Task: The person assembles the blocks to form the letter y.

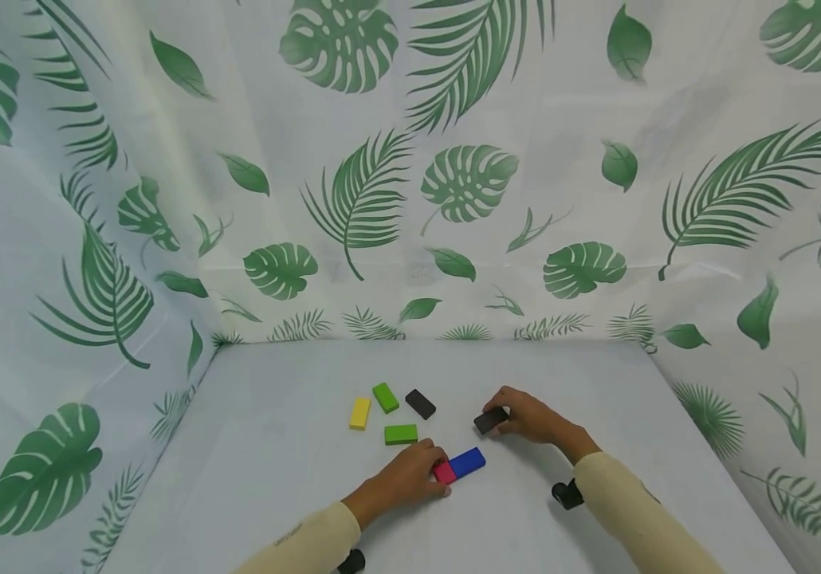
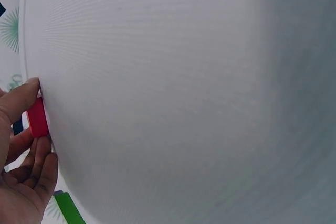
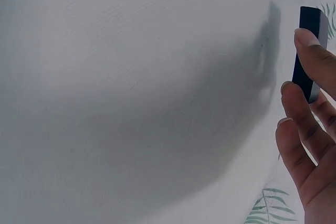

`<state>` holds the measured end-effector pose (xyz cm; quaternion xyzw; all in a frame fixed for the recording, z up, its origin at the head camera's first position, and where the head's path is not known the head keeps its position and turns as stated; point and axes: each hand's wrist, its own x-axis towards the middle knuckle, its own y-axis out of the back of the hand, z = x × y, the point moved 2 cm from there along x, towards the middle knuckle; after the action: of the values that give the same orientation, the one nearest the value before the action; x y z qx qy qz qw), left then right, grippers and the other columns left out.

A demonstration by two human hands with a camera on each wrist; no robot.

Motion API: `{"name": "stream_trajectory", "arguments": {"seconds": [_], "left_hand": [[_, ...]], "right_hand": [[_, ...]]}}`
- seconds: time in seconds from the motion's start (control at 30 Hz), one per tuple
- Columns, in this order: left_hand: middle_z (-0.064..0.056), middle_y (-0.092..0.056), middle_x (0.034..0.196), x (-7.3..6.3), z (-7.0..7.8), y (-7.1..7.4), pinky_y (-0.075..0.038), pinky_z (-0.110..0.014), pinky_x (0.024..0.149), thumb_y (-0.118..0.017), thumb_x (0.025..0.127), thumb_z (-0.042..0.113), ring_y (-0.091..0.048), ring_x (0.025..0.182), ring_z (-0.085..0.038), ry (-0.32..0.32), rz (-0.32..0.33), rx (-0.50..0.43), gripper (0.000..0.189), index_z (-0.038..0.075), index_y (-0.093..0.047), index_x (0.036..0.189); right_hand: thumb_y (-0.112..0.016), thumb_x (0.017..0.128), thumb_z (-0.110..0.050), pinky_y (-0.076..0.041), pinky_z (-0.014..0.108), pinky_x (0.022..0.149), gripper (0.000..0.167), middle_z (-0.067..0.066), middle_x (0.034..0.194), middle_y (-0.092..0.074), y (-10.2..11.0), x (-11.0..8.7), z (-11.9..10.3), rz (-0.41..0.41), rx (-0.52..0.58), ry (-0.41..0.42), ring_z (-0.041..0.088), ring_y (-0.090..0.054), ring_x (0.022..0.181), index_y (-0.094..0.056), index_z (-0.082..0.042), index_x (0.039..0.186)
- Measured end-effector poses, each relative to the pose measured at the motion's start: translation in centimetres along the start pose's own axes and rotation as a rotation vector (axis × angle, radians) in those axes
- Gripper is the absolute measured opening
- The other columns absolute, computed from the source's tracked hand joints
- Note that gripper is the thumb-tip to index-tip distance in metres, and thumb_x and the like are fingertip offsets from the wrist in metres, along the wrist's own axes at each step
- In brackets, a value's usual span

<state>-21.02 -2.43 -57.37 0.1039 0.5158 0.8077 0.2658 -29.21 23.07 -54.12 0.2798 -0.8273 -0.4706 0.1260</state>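
Observation:
My left hand (image 1: 412, 473) pinches a red block (image 1: 445, 473) between thumb and fingers, low on the white table. End to end with it lies a blue block (image 1: 469, 462), which the hand does not visibly grip. In the left wrist view the red block (image 2: 38, 117) shows between thumb and fingertips. Farther right, my right hand (image 1: 531, 416) holds a black block (image 1: 491, 420) by thumb and fingers. The right wrist view shows the thumb across that black block (image 3: 310, 19); whether it touches the table cannot be told.
Left of the right hand lies a second black block (image 1: 421, 404). Beside it are a green block (image 1: 385, 397), a yellow block (image 1: 359, 414) and another green block (image 1: 401, 434), near the left hand's fingers. Leaf-printed white sheets (image 1: 382, 303) enclose the white table (image 1: 274, 446) at back and sides.

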Motion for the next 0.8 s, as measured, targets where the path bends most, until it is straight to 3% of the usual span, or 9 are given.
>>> {"name": "stream_trajectory", "arguments": {"seconds": [0.43, 0.8], "left_hand": [[0.008, -0.057, 0.094, -0.1, 0.1, -0.1, -0.044, -0.017, 0.073, -0.082, 0.083, 0.038, -0.047, 0.079, 0.001, -0.027, 0.024, 0.012, 0.046, 0.012, -0.069, 0.118], [0.007, -0.058, 0.095, -0.2, 0.4, 0.3, -0.046, -0.017, 0.074, -0.082, 0.083, 0.038, -0.048, 0.080, 0.000, 0.002, 0.011, 0.008, 0.047, 0.012, -0.068, 0.120]], "right_hand": [[-0.079, 0.087, -0.018, -0.054, 0.037, 0.089, 0.037, 0.000, 0.111, -0.062, 0.2, -1.9, 0.0, 0.027, 0.037, -0.044, 0.015, -0.057, 0.099, -0.070, -0.015, 0.122], [-0.078, 0.087, -0.015, -0.053, 0.030, 0.083, 0.037, 0.000, 0.110, -0.062, 0.0, -2.8, 0.0, 0.043, 0.017, 0.019, 0.012, -0.056, 0.097, -0.070, -0.014, 0.123]]}}
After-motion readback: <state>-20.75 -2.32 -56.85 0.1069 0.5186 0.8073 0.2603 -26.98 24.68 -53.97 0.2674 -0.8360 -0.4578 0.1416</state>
